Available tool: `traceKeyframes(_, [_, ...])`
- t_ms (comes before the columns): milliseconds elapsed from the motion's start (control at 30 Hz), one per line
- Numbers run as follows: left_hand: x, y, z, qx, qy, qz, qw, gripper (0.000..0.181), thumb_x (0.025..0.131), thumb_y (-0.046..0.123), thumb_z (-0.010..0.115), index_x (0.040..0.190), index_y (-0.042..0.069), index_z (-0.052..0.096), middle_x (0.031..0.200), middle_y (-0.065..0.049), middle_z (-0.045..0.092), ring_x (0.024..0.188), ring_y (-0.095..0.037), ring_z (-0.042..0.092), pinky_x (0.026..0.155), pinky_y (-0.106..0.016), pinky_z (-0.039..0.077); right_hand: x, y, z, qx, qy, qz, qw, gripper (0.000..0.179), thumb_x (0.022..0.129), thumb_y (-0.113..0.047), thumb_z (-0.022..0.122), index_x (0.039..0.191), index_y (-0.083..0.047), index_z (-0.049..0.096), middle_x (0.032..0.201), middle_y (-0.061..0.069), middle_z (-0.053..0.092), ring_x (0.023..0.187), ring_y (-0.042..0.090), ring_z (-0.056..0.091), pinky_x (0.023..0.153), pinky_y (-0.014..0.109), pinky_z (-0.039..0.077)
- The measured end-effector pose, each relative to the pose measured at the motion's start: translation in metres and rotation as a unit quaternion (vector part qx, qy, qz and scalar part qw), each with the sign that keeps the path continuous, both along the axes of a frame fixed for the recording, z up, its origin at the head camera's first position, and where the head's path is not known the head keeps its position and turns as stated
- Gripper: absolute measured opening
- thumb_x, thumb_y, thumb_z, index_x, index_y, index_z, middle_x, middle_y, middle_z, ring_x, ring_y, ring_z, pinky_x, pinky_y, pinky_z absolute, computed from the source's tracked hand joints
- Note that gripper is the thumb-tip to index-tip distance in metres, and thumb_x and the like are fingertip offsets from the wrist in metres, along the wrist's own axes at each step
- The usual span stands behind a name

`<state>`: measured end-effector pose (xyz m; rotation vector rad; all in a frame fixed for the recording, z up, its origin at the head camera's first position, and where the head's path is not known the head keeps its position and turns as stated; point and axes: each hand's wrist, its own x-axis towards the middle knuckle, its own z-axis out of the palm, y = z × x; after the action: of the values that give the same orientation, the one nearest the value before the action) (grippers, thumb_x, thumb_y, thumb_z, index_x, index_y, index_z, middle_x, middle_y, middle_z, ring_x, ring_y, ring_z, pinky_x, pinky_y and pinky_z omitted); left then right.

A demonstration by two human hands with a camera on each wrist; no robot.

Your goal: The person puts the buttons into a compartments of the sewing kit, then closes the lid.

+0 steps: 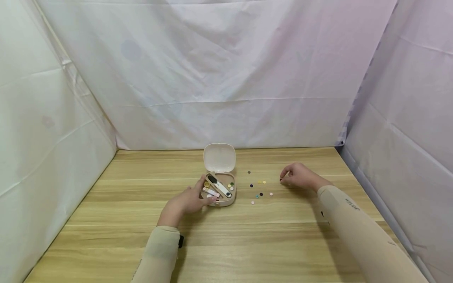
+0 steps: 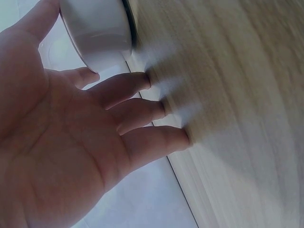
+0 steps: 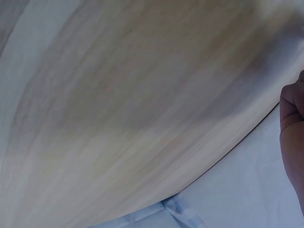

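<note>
The case [image 1: 218, 203], pale, glossy and rounded, stands on the table [image 1: 247, 243], lid raised; the left hand [image 1: 189, 199], fingers loosely spread, touches its side. Further right, the right hand [image 1: 300, 176] pinches a button [image 1: 281, 180] (tiny, dark).

The right hand [image 1: 301, 175] pinches a dark speck [image 1: 281, 180] too small to identify (the right wrist view's edge crops most of that hand). The left hand [image 1: 187, 201] hides part of the case [image 1: 226, 203]; sleeve lettering [image 1: 352, 204] is illegible.
</note>
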<state>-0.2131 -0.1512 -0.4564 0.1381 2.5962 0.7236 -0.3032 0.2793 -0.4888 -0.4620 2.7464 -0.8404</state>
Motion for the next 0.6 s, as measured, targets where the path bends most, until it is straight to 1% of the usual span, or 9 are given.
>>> traceKeyframes(167, [0.0006,0.0006,0.0013,0.001,0.0,0.001,1.0,0.104,0.097,0.072,0.061,0.173,0.029,0.005,0.172,-0.027,0.032,0.161,-0.053,0.023,0.12,-0.08,0.029,0.0002,0.0013,-0.0014,0.002,0.0,0.0,1.0,0.007,0.093,-0.015,0.081,0.098,-0.009,0.08,0.085,0.003,0.067,0.07,0.013,0.051,0.063,0.026,0.045])
traceKeyframes(333, [0.0019,0.0006,0.0032,0.0,0.002,-0.002,1.0,0.103,0.099,0.069,0.061,0.174,0.028,0.005,0.171,-0.026,0.034,0.161,-0.052,0.023,0.12,-0.079,0.029,0.0007,0.0016,-0.0022,0.0,-0.002,-0.001,1.0,0.008,0.093,-0.015,0.081,0.098,-0.009,0.08,0.081,0.002,0.066,0.069,0.013,0.051,0.063,0.026,0.045])
traceKeyframes(467, [0.0023,0.0005,0.0038,-0.003,0.003,-0.004,1.0,0.102,0.099,0.069,0.061,0.174,0.028,0.005,0.171,-0.025,0.035,0.161,-0.052,0.024,0.12,-0.078,0.03,0.0005,0.0011,-0.0031,0.001,0.002,0.003,1.0,0.007,0.093,-0.014,0.081,0.098,-0.01,0.08,0.078,-0.001,0.065,0.068,0.012,0.051,0.063,0.025,0.045])
traceKeyframes(600, [0.0019,0.0007,0.0038,-0.002,0.003,-0.004,1.0,0.102,0.099,0.07,0.061,0.174,0.028,0.005,0.171,-0.025,0.035,0.162,-0.052,0.023,0.12,-0.078,0.03,0.0017,-0.0004,-0.0025,0.0,0.001,0.005,1.0,0.006,0.093,-0.013,0.08,0.097,-0.009,0.08,0.069,-0.003,0.058,0.064,0.011,0.049,0.061,0.024,0.043])
